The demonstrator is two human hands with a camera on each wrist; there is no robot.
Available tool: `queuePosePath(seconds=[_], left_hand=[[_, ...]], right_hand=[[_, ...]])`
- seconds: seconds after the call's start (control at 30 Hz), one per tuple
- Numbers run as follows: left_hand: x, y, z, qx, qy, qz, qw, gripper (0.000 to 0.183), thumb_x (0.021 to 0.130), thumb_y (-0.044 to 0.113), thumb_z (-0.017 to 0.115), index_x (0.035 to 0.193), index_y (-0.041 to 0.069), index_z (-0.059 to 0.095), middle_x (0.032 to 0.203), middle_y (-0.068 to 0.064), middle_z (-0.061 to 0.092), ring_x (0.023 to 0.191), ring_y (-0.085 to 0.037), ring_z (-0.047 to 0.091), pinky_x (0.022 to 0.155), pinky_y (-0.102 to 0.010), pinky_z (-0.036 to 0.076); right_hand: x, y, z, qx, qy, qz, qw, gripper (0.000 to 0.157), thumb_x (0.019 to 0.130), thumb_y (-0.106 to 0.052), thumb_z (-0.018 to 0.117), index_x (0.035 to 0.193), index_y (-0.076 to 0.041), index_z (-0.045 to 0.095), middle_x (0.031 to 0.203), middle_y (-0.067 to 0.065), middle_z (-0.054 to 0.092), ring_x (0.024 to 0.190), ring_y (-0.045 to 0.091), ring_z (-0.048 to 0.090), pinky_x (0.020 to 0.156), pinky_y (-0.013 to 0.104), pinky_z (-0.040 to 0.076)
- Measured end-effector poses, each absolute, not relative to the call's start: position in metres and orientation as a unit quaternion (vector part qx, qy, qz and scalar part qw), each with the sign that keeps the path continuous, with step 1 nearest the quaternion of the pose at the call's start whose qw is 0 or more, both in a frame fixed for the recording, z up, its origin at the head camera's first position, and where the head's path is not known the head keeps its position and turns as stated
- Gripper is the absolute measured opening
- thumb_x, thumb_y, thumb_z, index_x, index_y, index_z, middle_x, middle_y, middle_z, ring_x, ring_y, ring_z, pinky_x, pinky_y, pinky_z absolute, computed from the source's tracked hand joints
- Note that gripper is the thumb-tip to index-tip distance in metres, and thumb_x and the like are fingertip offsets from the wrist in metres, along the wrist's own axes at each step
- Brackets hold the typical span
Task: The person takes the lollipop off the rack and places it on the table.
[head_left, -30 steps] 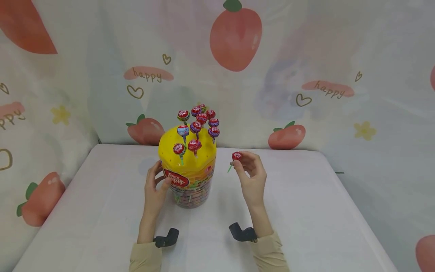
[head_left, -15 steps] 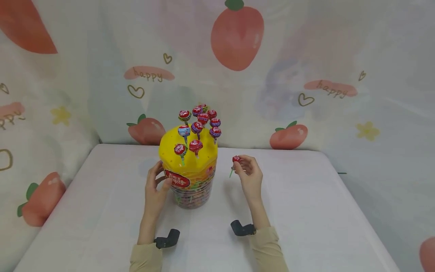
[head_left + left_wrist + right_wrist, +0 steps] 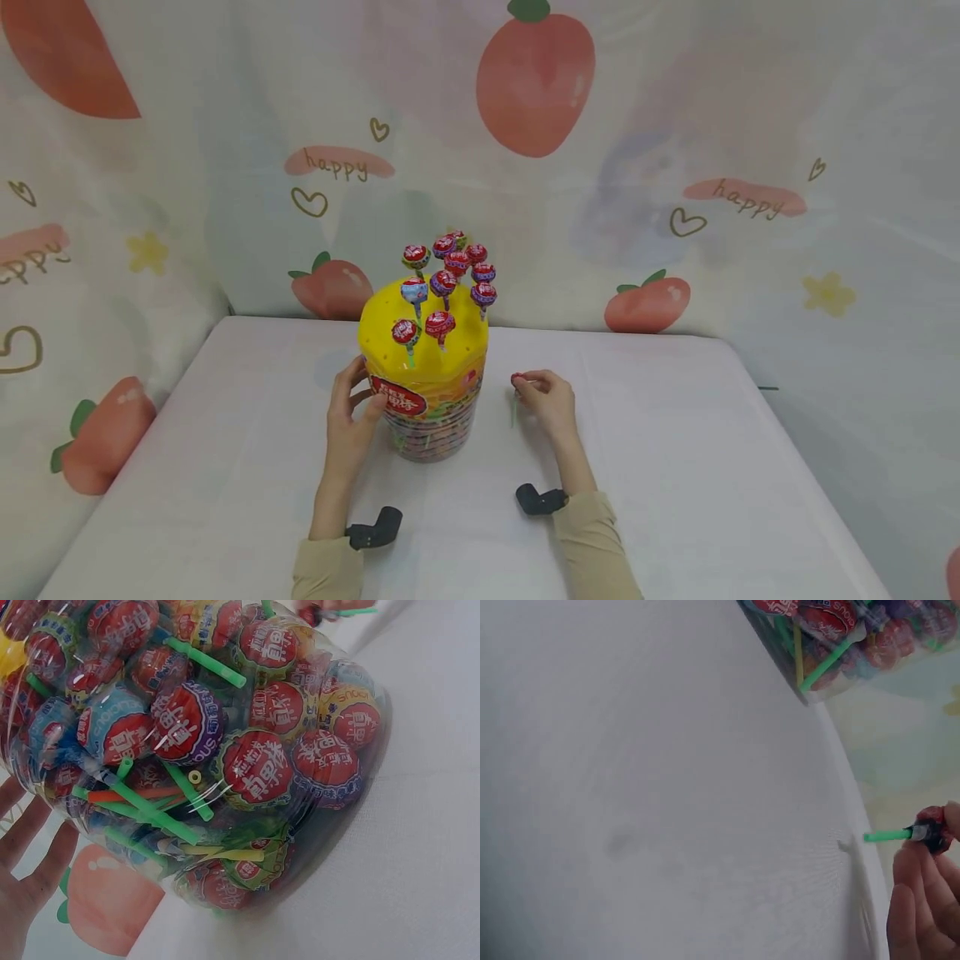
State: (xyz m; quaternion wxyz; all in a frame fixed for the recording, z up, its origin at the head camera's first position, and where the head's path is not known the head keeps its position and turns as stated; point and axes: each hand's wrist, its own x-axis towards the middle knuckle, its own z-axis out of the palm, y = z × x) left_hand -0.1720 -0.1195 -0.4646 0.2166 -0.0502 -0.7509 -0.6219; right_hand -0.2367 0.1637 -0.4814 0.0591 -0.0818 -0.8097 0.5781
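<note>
Table (image 3: 660,467), one tub (image 3: 442,408) (eleven lollipops (image 3: 443,282) atop); one lollipop (image 3: 934,829), in right fingers (image 3: 905,907)

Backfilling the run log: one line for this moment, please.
left hand: rests against jar side | right hand: pinches lollipop, stick down | jar: upright, other lollipops standing in yellow lid

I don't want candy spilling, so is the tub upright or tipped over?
Upright: the tub stands base-down on the table, its yellow lid on top.
</note>
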Motion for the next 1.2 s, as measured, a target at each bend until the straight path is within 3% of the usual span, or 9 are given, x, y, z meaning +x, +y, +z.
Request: queuePosePath(seconds=[0.2, 0.7, 0.83, 1.03, 1.2], left_hand=[[-0.173, -0.118, -0.465, -0.048, -0.752, -0.623, 0.212, 0.063, 0.088, 0.010, 0.063, 0.146, 0.016, 0.039, 0.142, -0.007, 0.046, 0.123, 0.000, 0.039, 0.103, -0.044, 0.044], [-0.174, -0.118, -0.470, -0.064, -0.746, -0.624, 0.223, 0.062, 0.088, 0.008, 0.061, 0.145, 0.018, 0.040, 0.140, -0.006, 0.047, 0.124, -0.003, 0.041, 0.103, -0.047, 0.044], [-0.175, -0.117, -0.469, -0.057, -0.748, -0.623, 0.221, 0.064, 0.086, 0.005, 0.061, 0.145, 0.016, 0.040, 0.140, -0.008, 0.047, 0.124, 0.000, 0.040, 0.103, -0.049, 0.044], [-0.165, -0.112, -0.449, -0.042, -0.757, -0.618, 0.207, 0.062, 0.086, 0.001, 0.058, 0.145, 0.001, 0.037, 0.141, -0.020, 0.044, 0.120, 0.008, 0.037, 0.104, -0.058, 0.040], [-0.173, -0.119, -0.464, -0.045, -0.756, -0.616, 0.216, 0.064, 0.086, 0.002, 0.060, 0.146, 0.010, 0.038, 0.142, -0.013, 0.045, 0.122, 0.004, 0.039, 0.104, -0.051, 0.043]], right_hand=[[-0.237, 0.170, -0.490, -0.110, -0.857, 0.501, 0.060, 0.025, 0.085, -0.026, 0.071, 0.098, -0.004, 0.069, 0.075, 0.008, 0.069, 0.055, 0.007, 0.053, 0.051, 0.020, 0.043], [-0.238, 0.172, -0.499, -0.128, -0.898, 0.413, 0.080, 0.028, 0.083, -0.034, 0.072, 0.091, -0.007, 0.069, 0.073, 0.008, 0.066, 0.058, 0.014, 0.053, 0.051, 0.022, 0.038], [-0.238, 0.174, -0.499, -0.122, -0.890, 0.433, 0.074, 0.029, 0.084, -0.032, 0.072, 0.096, -0.006, 0.070, 0.077, 0.009, 0.068, 0.058, 0.012, 0.054, 0.053, 0.021, 0.039], [-0.236, 0.175, -0.494, -0.126, -0.862, 0.488, 0.053, 0.033, 0.086, -0.028, 0.070, 0.109, -0.005, 0.067, 0.086, 0.012, 0.069, 0.055, 0.008, 0.054, 0.052, 0.020, 0.043], [-0.232, 0.171, -0.484, -0.109, -0.852, 0.506, 0.076, 0.029, 0.087, -0.023, 0.068, 0.111, -0.007, 0.068, 0.091, 0.014, 0.067, 0.063, 0.016, 0.063, 0.053, 0.020, 0.044]])
